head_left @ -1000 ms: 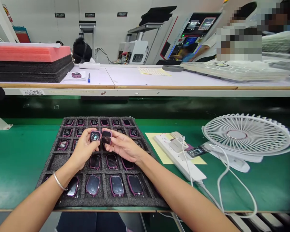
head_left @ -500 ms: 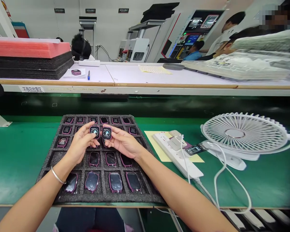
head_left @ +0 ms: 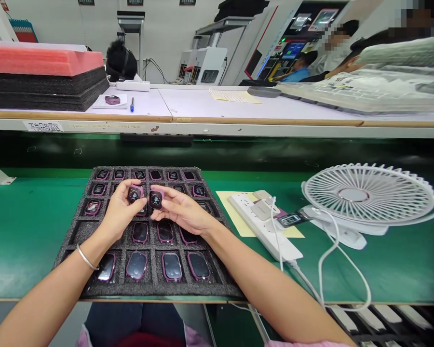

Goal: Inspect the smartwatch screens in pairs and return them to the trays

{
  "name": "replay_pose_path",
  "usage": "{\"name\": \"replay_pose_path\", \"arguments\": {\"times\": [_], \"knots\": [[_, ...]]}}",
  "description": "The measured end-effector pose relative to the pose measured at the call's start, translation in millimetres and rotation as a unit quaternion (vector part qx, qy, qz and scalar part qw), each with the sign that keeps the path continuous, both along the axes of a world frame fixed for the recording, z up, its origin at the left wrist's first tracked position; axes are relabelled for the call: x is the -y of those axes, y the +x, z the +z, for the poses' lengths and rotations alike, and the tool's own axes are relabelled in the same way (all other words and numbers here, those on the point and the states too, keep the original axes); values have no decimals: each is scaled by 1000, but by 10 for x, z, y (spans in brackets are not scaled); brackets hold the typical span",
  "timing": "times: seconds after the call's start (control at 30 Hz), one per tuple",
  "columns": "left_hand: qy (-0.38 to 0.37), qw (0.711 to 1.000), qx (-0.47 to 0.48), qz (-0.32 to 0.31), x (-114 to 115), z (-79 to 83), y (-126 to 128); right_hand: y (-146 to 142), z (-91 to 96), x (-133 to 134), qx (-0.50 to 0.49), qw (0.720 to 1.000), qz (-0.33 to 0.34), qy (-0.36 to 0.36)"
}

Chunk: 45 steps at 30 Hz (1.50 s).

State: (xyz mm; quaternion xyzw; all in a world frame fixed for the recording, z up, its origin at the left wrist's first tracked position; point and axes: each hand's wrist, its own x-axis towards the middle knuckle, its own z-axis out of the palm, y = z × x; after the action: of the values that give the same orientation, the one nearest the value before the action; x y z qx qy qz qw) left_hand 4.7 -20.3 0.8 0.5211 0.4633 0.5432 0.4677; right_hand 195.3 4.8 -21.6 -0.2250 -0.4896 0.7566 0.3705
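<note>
My left hand (head_left: 121, 212) grips a purple-framed smartwatch body (head_left: 134, 193) with a lit dark screen, thumb along its right side. Close beside it, a second smartwatch body (head_left: 155, 199) is held by the fingers of my right hand (head_left: 183, 209), its screen also lit. Neither watch has a strap in view. Both hands are over a dark grey foam tray (head_left: 123, 290), whose compartments hold several more purple watch bodies, such as this watch (head_left: 172, 266) in the front row. Some of the back ones show white text. My hands hide part of the middle rows.
To the right are a white power strip (head_left: 264, 231) on yellow paper, a charger with cables and a white fan (head_left: 365, 195). Behind, a raised shelf (head_left: 202, 108) carries stacked foam (head_left: 39, 89), a pen (head_left: 132, 104) and plastic-wrapped trays (head_left: 369, 94). Other people sit beyond.
Both watches have been tilted, and the left one has shifted slightly left, widening the gap between them. My right thumb has moved lower on its watch. The whole view has shifted slightly.
</note>
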Motion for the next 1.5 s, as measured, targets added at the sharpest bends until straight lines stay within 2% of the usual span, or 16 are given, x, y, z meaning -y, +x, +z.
{"name": "replay_pose_path", "arguments": {"times": [0.23,0.47,0.7,1.0,1.5], "knots": [[46,992,-111,35,-16,-40,-25,10,-1,-9,-6,1000,7,-5],[54,984,-160,55,13,10,-12,5,17,-25,-26,1000,-13,-3],[68,987,-138,42,15,-16,-6,-8,31,-19,-32,999,-26,2],[70,982,-164,56,33,13,-6,-4,37,-14,-34,999,-27,3],[86,980,-172,47,48,-18,18,-3,32,-14,-61,998,-4,9]]}}
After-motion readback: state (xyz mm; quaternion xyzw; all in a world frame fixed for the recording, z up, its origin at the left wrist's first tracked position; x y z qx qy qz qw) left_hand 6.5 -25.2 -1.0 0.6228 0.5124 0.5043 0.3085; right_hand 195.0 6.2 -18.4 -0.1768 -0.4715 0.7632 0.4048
